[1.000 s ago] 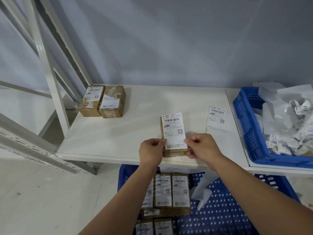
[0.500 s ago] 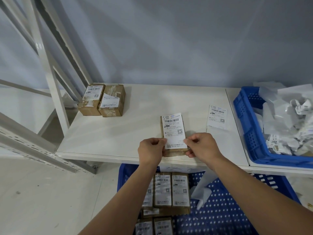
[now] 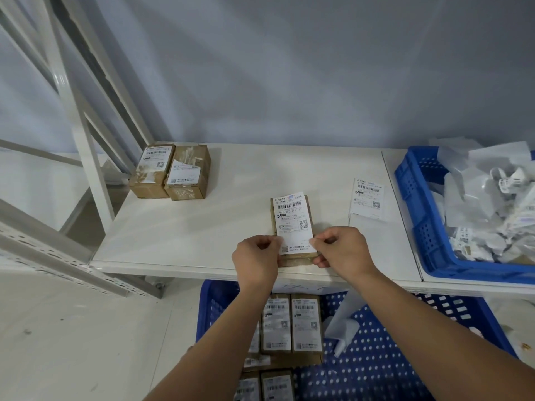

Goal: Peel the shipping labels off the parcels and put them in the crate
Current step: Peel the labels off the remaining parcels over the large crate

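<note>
Peel step, barely started: label [image 3: 292, 221] looks mostly stuck to parcel [image 3: 295, 260], near front edge of table [image 3: 217, 221]. Left hand [image 3: 256, 256] curled, pinching label's lower-left edge; right hand [image 3: 341, 250] curled, pinching lower-right (corner lift not visible). Next: needs a corner freed, slow pull, parcel pinned, then over to blue crate [image 3: 417, 215] on the right. Versus half a second ago: same grips, same spot.

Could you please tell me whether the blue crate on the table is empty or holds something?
Not empty: the blue crate holds a heap of crumpled white labels.
</note>
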